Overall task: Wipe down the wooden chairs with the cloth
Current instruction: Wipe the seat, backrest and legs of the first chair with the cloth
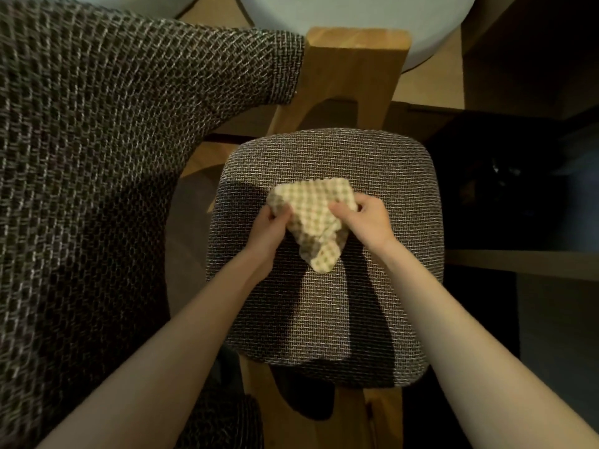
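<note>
A cream waffle-weave cloth (312, 218) hangs bunched above the woven grey-brown seat cushion (372, 176) of a wooden chair. My left hand (267, 233) pinches the cloth's left corner. My right hand (366, 220) grips its right edge, fingers curled round the fabric. The lower tip of the cloth droops toward the cushion. The chair's light wooden frame (353, 69) rises behind the seat, and a wooden leg (350, 416) shows below the cushion's front edge.
A large curved backrest (107, 163) in the same woven fabric fills the left side. A pale round table (356, 11) stands at the top. Dark furniture with a wooden shelf edge (525, 264) lies to the right.
</note>
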A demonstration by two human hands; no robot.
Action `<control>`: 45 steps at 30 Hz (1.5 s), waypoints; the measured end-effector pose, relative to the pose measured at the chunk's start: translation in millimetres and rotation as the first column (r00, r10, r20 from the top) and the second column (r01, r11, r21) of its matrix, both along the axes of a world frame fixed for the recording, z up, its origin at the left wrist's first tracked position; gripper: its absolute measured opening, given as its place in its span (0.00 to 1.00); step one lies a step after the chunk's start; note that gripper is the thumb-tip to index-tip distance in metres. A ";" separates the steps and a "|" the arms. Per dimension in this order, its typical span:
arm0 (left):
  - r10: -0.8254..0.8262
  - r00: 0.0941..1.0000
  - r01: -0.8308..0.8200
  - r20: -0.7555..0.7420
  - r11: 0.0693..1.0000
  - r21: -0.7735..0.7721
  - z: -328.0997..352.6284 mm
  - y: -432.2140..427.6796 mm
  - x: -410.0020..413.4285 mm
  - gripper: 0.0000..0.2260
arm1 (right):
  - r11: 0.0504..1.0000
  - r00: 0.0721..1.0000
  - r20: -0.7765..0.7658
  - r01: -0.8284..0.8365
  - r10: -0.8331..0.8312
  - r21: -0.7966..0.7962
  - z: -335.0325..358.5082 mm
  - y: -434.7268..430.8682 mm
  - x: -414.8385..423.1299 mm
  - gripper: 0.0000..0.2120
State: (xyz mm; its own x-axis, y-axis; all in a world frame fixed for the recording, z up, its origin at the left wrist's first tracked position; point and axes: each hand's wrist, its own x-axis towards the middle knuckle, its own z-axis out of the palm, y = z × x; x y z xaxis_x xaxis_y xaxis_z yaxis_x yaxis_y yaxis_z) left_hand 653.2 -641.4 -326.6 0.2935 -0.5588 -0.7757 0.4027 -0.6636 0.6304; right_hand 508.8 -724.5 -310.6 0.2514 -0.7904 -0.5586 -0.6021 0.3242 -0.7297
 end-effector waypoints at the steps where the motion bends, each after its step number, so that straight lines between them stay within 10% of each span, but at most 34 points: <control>1: 0.006 1.000 -0.006 0.015 0.999 -0.045 7.7 0.7 4.8 0.15 | 0.999 0.996 0.076 0.038 -0.037 -0.016 10.0 2.4 -3.7 0.04; 8: -0.139 0.938 0.234 0.317 0.930 -0.284 86.8 19.8 20.1 0.01 | 0.978 0.957 0.276 0.141 -0.094 -0.154 75.0 32.4 -17.0 0.10; 16: -0.176 0.831 0.278 0.528 0.953 -0.120 52.1 19.9 30.6 0.13 | 0.939 0.960 -0.233 0.071 -0.157 -0.337 56.1 33.7 -9.3 0.19; 21: -0.272 0.738 0.267 0.617 0.958 0.103 4.0 27.2 46.3 0.21 | 0.744 0.802 -0.580 -0.473 0.141 -0.473 5.7 55.4 13.9 0.35; 26: -0.354 0.644 0.244 0.678 0.935 0.256 -26.1 44.1 60.7 0.23 | 0.681 0.614 -0.683 -0.695 0.396 -0.230 -56.1 77.7 37.5 0.40; 33: -0.330 0.671 0.207 0.664 0.943 0.259 -60.8 50.1 83.5 0.25 | 0.635 0.779 -0.491 -0.614 0.390 -0.468 -82.8 62.4 46.9 0.19; 37: -0.351 0.640 0.249 0.684 0.936 0.247 -61.0 58.1 88.4 0.28 | 0.775 0.861 -0.255 -0.508 0.440 -0.377 -74.7 69.8 63.9 0.36; 43: -0.322 0.662 0.204 0.677 0.946 0.251 -57.3 61.9 92.4 0.26 | 0.589 0.620 -0.185 -0.783 0.762 -0.199 -85.0 88.2 73.1 0.18; 45: -0.286 0.681 0.161 0.674 0.957 0.242 -53.7 61.2 91.0 0.24 | 0.675 0.686 -0.132 -0.728 0.716 -0.119 -70.8 70.2 83.4 0.11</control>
State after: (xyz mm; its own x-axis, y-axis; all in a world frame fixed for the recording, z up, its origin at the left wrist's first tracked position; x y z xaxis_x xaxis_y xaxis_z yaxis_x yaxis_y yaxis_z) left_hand 744.1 -580.3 -380.3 0.6636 -0.5750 -0.4786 -0.2831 -0.7852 0.5507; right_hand 592.1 -654.3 -381.4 0.7457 -0.4530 -0.4886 -0.6515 -0.3421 -0.6771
